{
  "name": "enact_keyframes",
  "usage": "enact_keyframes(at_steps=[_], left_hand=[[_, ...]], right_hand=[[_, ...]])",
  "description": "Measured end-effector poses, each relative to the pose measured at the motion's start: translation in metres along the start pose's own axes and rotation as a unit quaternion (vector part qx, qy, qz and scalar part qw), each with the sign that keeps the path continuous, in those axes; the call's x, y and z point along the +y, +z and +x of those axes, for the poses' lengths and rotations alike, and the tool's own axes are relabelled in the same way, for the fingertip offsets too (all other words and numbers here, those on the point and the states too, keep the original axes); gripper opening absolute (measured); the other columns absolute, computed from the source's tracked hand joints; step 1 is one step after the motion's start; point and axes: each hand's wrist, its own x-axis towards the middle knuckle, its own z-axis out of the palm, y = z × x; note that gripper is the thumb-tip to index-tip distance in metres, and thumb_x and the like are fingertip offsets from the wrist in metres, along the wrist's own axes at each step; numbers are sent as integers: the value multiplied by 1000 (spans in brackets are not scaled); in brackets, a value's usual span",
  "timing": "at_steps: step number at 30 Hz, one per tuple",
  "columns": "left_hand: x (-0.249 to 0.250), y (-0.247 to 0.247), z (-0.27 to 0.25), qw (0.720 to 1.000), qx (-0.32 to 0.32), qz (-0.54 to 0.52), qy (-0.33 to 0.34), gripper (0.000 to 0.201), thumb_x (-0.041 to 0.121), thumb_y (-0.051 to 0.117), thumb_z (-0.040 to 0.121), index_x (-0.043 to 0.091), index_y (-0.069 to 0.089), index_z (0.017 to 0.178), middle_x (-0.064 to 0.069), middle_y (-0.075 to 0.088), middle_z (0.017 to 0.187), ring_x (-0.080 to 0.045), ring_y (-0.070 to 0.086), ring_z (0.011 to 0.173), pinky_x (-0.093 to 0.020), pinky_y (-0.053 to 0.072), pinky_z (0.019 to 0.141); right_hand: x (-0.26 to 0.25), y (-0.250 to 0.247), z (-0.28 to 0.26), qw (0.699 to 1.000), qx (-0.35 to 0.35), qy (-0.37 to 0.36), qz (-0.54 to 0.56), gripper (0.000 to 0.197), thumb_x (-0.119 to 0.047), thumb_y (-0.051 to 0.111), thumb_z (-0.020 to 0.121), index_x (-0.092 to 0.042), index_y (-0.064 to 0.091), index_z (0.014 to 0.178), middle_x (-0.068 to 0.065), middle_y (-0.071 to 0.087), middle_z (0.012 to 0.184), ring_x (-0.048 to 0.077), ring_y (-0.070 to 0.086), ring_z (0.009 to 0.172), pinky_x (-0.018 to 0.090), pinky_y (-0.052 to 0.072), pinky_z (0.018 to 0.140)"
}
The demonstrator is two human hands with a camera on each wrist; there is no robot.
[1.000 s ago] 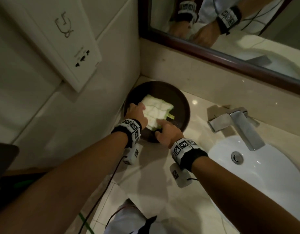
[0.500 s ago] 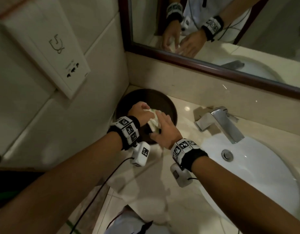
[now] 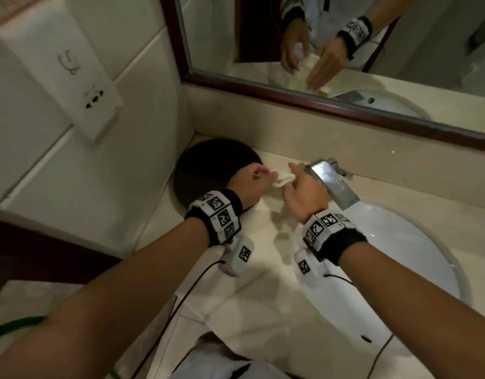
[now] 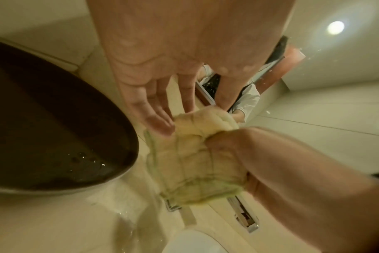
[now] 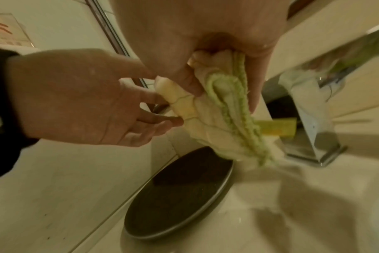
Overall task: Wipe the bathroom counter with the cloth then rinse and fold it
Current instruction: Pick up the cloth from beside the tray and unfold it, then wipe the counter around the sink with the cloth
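A cream cloth [image 3: 283, 180] with a green edge hangs bunched above the beige counter [image 3: 249, 296], between the dark plate [image 3: 208, 170] and the faucet [image 3: 334, 184]. My right hand [image 3: 290, 179] grips the bunched cloth [image 5: 227, 130] in its fist, with a yellow tag sticking out. My left hand [image 3: 266, 176] pinches the cloth's near end; in the left wrist view its thumb and fingers [image 4: 160, 126] lie on either side of the cloth [image 4: 195, 162]. The right hand [image 4: 223, 142] clasps the cloth from the right. The plate [image 5: 180, 196] is wet and bare.
A white sink basin [image 3: 400, 255] lies under and right of the chrome faucet [image 5: 309, 119]. A wood-framed mirror [image 3: 345, 50] runs along the back wall and reflects both hands. A white socket panel [image 3: 80, 77] hangs on the tiled left wall.
The cloth lay folded flat on the dark plate a second ago. Both hands have gathered it, lifted it off the plate and carried it right, toward the faucet.
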Motion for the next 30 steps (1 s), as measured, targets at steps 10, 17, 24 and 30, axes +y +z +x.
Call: enact_keyframes(at_steps=[10, 17, 24, 30], left_hand=[[-55, -11, -23, 930, -16, 368, 4, 45, 33, 57, 90, 21, 51, 133, -6, 49, 136, -26, 49, 123, -37, 42, 103], [-104, -23, -31, 890, -70, 444, -78, 65, 36, 46, 95, 24, 19, 153, -1, 15, 160, -23, 19, 145, -36, 22, 116], [-120, -22, -34, 876, -96, 460, -109, 61, 34, 42, 98, 28, 16, 153, 1, 7, 162, -26, 8, 148, -40, 17, 118], [-122, -14, -34, 870, -100, 471, -102, 64, 33, 42, 98, 25, 12, 154, 0, 3, 162, -29, 5, 148, -40, 18, 117]], right_hand=[[50, 54, -41, 955, -186, -91, -210, 53, -55, 46, 87, -27, 56, 130, 5, 52, 131, 29, 41, 127, 44, 39, 101], [54, 78, -30, 955, -201, -88, -199, 63, -39, 38, 99, -16, 16, 153, 17, 13, 160, 37, 8, 147, 47, 19, 118], [74, 101, -9, 938, -236, -89, -240, 66, -54, 17, 98, -30, -11, 153, 7, -19, 161, 30, -19, 147, 57, -5, 117], [79, 105, -11, 945, -223, -93, -220, 66, -54, 17, 99, -30, -9, 154, 7, -16, 162, 29, -17, 147, 55, -6, 118]])
